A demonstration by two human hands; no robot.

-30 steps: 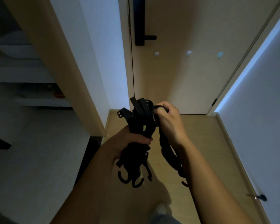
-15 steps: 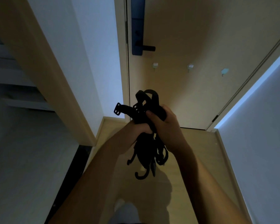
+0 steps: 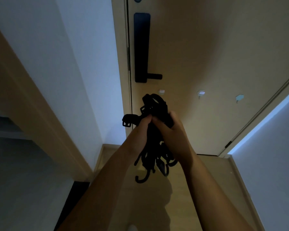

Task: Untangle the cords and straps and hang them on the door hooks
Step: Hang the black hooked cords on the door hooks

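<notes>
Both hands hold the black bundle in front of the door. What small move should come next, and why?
Probably draw out the buckle end that sticks out at the left. Both the left hand and the right hand grip the bundle as one tangle, and the door hooks carry nothing.

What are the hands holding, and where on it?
The left hand and right hand both grip the cord bundle around its middle; hooked ends dangle below.

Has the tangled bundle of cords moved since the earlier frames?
Yes. The black cord bundle has risen: its top, earlier well below the leftmost door hook, now sits just under it.
</notes>
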